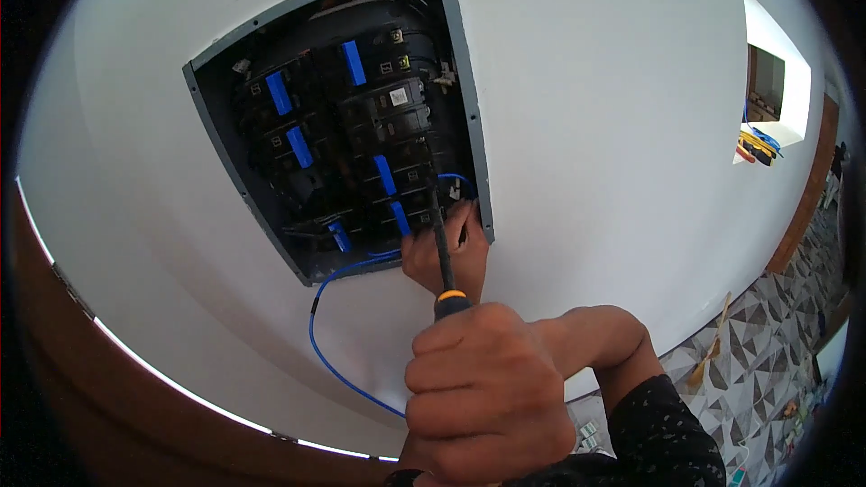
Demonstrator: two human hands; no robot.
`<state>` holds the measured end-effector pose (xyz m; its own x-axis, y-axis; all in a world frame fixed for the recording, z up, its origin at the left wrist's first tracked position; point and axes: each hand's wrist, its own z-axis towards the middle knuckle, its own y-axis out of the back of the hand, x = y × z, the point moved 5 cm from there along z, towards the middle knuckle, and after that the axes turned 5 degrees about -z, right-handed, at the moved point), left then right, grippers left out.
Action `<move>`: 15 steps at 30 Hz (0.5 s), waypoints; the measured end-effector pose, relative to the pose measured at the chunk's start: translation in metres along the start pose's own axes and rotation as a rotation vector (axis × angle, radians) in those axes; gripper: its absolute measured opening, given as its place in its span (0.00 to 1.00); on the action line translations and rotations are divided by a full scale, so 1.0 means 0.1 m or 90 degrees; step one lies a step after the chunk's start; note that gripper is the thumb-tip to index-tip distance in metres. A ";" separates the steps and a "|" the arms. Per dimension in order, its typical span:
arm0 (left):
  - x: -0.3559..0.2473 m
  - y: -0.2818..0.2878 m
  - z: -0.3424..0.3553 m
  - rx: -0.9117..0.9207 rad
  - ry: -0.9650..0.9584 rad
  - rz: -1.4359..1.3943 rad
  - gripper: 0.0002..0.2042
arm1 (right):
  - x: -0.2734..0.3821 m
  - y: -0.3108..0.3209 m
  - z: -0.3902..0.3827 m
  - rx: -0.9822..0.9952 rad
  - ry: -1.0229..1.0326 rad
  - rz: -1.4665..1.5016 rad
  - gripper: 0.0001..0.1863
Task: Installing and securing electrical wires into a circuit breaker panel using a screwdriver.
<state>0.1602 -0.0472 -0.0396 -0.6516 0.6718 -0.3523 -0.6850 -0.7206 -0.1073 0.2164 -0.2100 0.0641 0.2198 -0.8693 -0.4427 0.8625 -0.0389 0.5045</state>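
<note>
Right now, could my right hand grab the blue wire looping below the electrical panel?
Probably not as it is: your right hand is closed around the screwdriver. Otherwise, the blue wire looks unobstructed, to its left.

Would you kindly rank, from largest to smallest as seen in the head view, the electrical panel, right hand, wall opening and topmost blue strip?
Electrical panel
Right hand, likely enlarged by nearness
Wall opening
Topmost blue strip

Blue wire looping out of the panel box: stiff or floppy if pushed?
Likely springy rather than limp: the blue wire holds a smooth, wide arc clear of the panel box. Probably light, since it looks thin. A push would likely swing the loop rather than free it, as its upper part runs into the box and its lower part passes behind the right hand.
</note>
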 end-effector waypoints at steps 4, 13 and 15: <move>0.05 0.00 0.01 0.028 0.081 -0.031 0.04 | -0.07 -0.16 -0.15 -0.146 -0.115 0.036 0.14; 0.06 0.00 -0.04 0.050 0.031 0.022 0.04 | -0.20 -0.09 0.02 0.129 -0.138 0.254 0.15; 0.04 -0.03 -0.06 0.060 0.025 0.030 0.04 | -0.20 -0.11 0.03 0.144 -0.369 0.562 0.18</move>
<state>0.1617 -0.0430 -0.0462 -0.6722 0.6287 -0.3909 -0.6824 -0.7310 -0.0022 0.2014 -0.1935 0.0701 0.4222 -0.7335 0.5327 0.3874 0.6772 0.6255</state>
